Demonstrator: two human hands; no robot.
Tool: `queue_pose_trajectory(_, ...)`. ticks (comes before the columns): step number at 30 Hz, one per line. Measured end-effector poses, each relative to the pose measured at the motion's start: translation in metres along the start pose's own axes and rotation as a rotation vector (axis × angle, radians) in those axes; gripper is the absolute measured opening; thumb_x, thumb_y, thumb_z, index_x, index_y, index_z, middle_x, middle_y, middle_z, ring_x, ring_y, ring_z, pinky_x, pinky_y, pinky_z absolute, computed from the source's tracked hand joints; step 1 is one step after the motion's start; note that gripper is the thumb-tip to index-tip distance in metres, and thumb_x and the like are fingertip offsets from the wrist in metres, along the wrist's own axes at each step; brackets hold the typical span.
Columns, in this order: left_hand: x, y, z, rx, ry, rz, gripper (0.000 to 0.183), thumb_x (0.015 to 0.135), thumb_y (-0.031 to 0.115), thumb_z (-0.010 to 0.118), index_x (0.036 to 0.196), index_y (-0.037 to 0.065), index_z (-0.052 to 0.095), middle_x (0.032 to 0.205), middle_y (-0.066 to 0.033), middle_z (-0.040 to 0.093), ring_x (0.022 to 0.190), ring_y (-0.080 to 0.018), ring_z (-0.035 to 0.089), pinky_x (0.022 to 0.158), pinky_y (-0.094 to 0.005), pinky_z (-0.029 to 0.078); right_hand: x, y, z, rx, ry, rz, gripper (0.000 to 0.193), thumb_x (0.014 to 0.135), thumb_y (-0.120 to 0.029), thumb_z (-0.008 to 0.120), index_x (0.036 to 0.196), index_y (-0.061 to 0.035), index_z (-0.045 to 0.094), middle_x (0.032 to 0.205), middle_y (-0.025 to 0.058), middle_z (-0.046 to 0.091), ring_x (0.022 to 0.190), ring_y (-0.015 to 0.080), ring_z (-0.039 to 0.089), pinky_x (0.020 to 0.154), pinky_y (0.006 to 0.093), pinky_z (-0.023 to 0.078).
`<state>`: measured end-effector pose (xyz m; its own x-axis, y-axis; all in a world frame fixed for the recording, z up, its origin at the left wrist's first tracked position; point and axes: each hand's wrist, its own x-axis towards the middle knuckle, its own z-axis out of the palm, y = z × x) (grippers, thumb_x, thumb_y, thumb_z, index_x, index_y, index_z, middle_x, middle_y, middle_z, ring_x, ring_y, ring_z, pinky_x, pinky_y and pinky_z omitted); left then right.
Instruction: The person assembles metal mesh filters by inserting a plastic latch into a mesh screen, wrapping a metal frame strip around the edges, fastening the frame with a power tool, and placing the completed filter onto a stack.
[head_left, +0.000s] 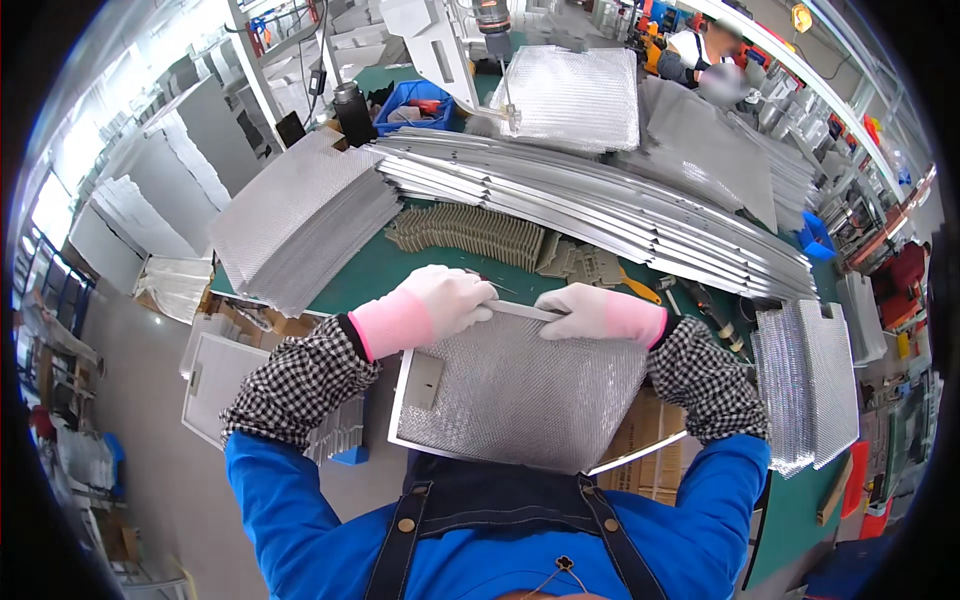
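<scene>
Mesh panel [520, 390], silver, pale-edged: one. Location: held tilted in front of the person's chest, at the near edge of the green table [345, 282]. All places below are given from this panel.

Hands, white gloves with pink cuffs: two, apart. Left hand [450, 300]: fingers closed on the panel's far edge. Right hand [578, 311]: pinched on the same edge, farther right.

Handling, as judged: the work seems to lie along that far edge. Best done with the strip square to the mesh, light even pressure from both hands, fingertips off the raw wire, no bending of the sheet.

Small metal plate [422, 382]: one, at the panel's left side. Loose-looking pale strip [637, 453]: one, at its lower right; cannot tell whether joined.

Beyond the panel: small tan plates [465, 235], one row, too tight to count; long metal strips [600, 205], one pile, number unclear; yellow-handled tool [640, 285], one.

Mesh stacks, four plainly seen: left of the panel [300, 215], right of it [810, 385], and two farther beyond [570, 95] [710, 150].

Blue bins beyond the panel: two, far left [405, 100] and far right [817, 235]. Black bottle [352, 112]: one, beside the former.
</scene>
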<state>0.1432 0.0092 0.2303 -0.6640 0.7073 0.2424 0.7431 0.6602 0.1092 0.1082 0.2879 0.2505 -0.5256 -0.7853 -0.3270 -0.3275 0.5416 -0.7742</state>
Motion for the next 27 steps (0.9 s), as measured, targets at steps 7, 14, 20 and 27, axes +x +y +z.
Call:
queue_pose_trajectory(7, -0.007, 0.004, 0.001, -0.087, -0.202, -0.181, 0.02, 0.087, 0.027, 0.068, 0.089, 0.007, 0.065, 0.086, -0.0093, 0.066, 0.085, -0.0283, 0.066, 0.075, -0.0411, 0.053, -0.015, 0.025, -0.004, -0.106, 0.035, 0.074, 0.028, 0.086, -0.02, 0.066, 0.105, 0.0018, 0.065, 0.086, 0.0115, 0.067, 0.082, 0.0158, 0.063, 0.077, 0.031, 0.049)
queue_pose_trajectory(14, 0.006, 0.014, 0.026, -0.356, 0.032, -0.131, 0.017, 0.085, 0.019, 0.068, 0.093, 0.003, 0.066, 0.088, -0.0111, 0.063, 0.085, -0.0295, 0.064, 0.078, -0.0404, 0.053, 0.022, 0.014, 0.033, -0.145, 0.181, -0.076, 0.029, 0.089, -0.024, 0.062, 0.106, 0.0002, 0.066, 0.09, 0.0188, 0.069, 0.084, 0.033, 0.066, 0.078, 0.038, 0.052)
queue_pose_trajectory(20, -0.004, 0.004, -0.008, -0.712, -0.371, -0.447, 0.03, 0.086, 0.021, 0.072, 0.104, -0.002, 0.068, 0.083, -0.0103, 0.068, 0.08, -0.0173, 0.065, 0.076, -0.0314, 0.052, 0.038, 0.007, 0.045, -0.435, 0.306, -0.436, 0.024, 0.097, -0.021, 0.058, 0.104, 0.0012, 0.061, 0.089, 0.0175, 0.064, 0.085, 0.031, 0.065, 0.078, 0.0398, 0.051)
queue_pose_trajectory(27, -0.019, 0.012, 0.011, -0.569, -0.18, -0.168, 0.025, 0.088, 0.016, 0.068, 0.106, -0.001, 0.068, 0.093, -0.016, 0.068, 0.087, -0.0303, 0.068, 0.079, -0.037, 0.053, 0.034, 0.006, 0.023, -0.156, -0.204, 0.007, 0.035, 0.101, -0.033, 0.05, 0.112, -0.0002, 0.058, 0.095, 0.0205, 0.064, 0.093, 0.0324, 0.065, 0.082, 0.0421, 0.049)
